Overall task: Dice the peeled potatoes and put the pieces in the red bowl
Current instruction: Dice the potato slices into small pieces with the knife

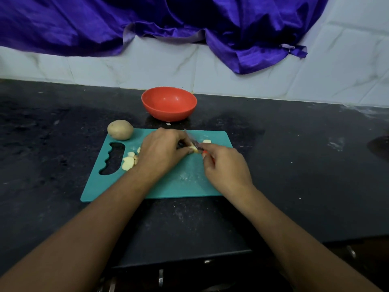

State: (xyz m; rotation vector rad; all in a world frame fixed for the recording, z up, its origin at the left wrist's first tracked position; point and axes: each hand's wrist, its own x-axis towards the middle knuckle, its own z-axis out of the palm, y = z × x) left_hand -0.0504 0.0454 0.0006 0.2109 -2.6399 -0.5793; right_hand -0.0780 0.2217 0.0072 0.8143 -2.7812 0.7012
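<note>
**Dicing in progress**

The left hand (162, 148) curls its fingers over a potato piece (194, 149) on the cutting board (185, 182). The right hand (226, 165) grips a knife (190, 139) (blade blurred) against it. Cut pieces (128, 162) lie to the left. The red bowl (169, 103) stands behind the board on the surface (294, 165).

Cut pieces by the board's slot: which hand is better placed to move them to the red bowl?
Probably left. The left hand sits right beside the cut pieces and holds only a potato chunk. The right hand grips the knife, farther from them.
</note>
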